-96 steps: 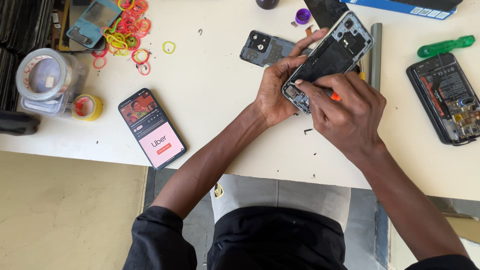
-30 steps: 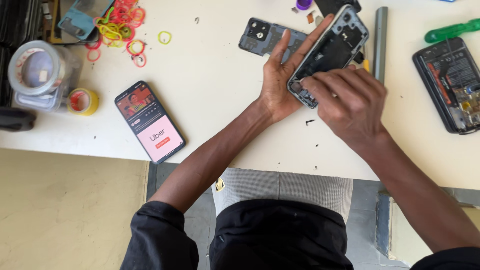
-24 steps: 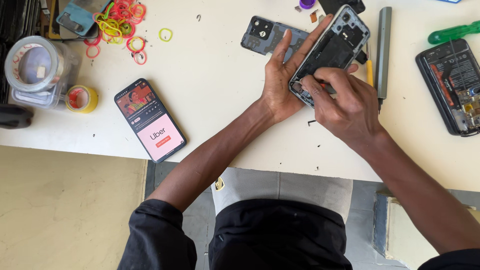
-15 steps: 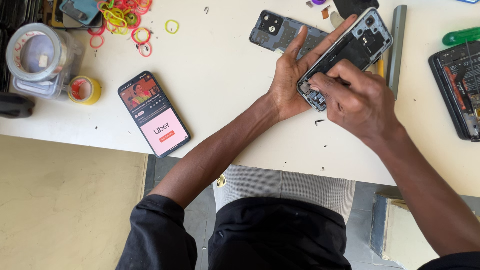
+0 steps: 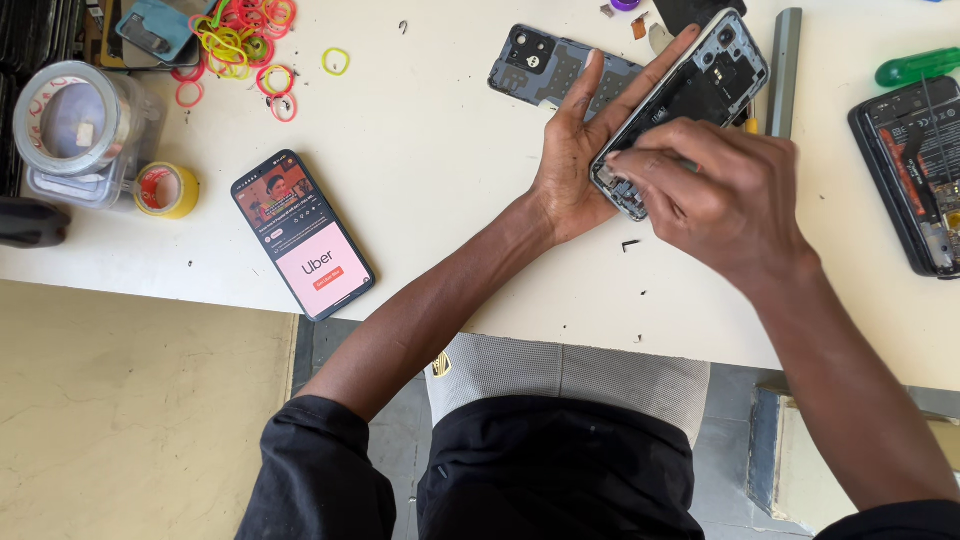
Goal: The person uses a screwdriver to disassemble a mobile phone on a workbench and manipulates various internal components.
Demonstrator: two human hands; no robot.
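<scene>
An opened phone body (image 5: 700,85) with bare dark insides is tilted up off the white table (image 5: 450,180). My left hand (image 5: 580,150) cradles it from the left, fingers stretched along its back. My right hand (image 5: 720,195) has its fingers bunched at the phone's lower end, pressing into the frame; a thin tool with an orange tip (image 5: 750,122) peeks out behind it, and whether the hand grips it is hidden. A detached grey back cover (image 5: 555,70) lies flat just behind my left hand.
A lit phone (image 5: 302,235) lies near the table's front edge. Tape rolls (image 5: 70,125) and a small yellow roll (image 5: 165,190) sit at left, coloured rubber bands (image 5: 245,40) behind. Another opened phone (image 5: 915,180), a green-handled screwdriver (image 5: 915,68) and a grey bar (image 5: 783,70) lie at right.
My right hand slid down from the middle of the phone body to its lower end. The left hand kept its hold. The view drifted slightly.
</scene>
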